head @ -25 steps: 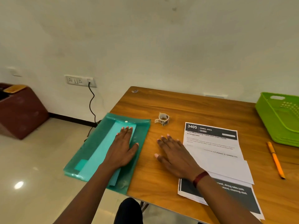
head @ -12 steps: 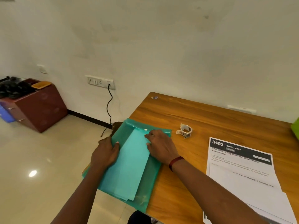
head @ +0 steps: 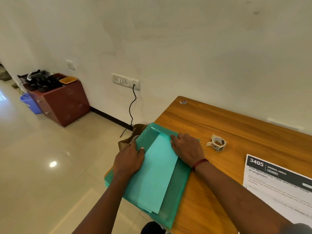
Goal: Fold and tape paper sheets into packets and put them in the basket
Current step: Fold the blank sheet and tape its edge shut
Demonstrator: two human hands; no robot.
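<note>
A translucent green folder (head: 179, 191) lies at the table's left edge and overhangs it. A light teal paper sheet (head: 157, 174) lies lengthwise in it, with more sheets layered beneath at the near end. My left hand (head: 130, 159) grips the folder's left edge, thumb on top. My right hand (head: 187, 149) rests over the folder's right side, its bent fingertips pinching the sheet's far right corner. A small tape roll (head: 217, 143) with a loose end sits on the wood to the right. No basket is in view.
The wooden table (head: 219, 119) stands against a white wall. A printed white sheet (head: 276, 181) headed 3405 lies at the right. Left of the table are tiled floor, a hanging black cable (head: 132, 105) and a brown cabinet (head: 62, 102).
My right hand came over from the bare wood onto the folder. My left hand slid from the folder's middle to its left edge. The view swung left, so the green basket and pencil left it.
</note>
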